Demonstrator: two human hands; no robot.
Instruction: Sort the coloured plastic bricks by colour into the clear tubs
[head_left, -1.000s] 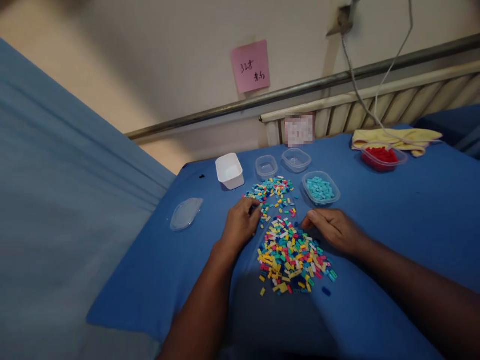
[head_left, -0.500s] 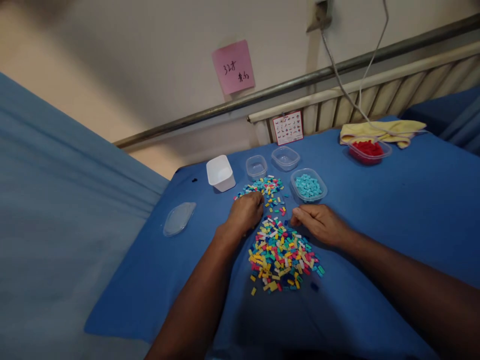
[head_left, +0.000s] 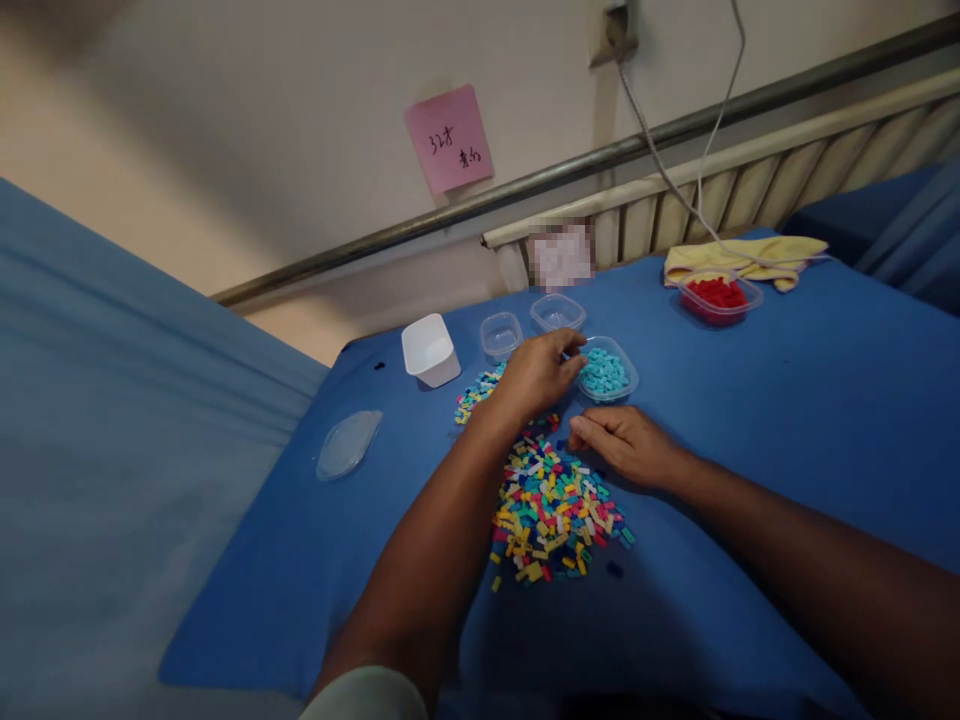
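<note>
1. The left hand (head_left: 538, 374) reaches over the rim of the tub of light-blue bricks (head_left: 606, 370), fingertips pinched together; whether they hold a brick cannot be told.
2. That tub sits toward the far edge of the blue-covered table (head_left: 787, 400).
3. The right hand (head_left: 626, 445) rests curled, knuckles up, at the far right edge of the mixed brick pile (head_left: 551, 505); its grip is hidden.
4. 2 empty clear tubs (head_left: 501, 334) and a white tub (head_left: 430, 350) stand left of the light-blue tub.

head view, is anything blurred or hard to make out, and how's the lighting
Head view: dim, warm light, the forearms and near table edge in shadow; the card by the radiator is pixelated and unreadable; the mixed bricks stay fairly sharp; whether the left hand at the light-blue brick tub holds a brick cannot be told.
</note>
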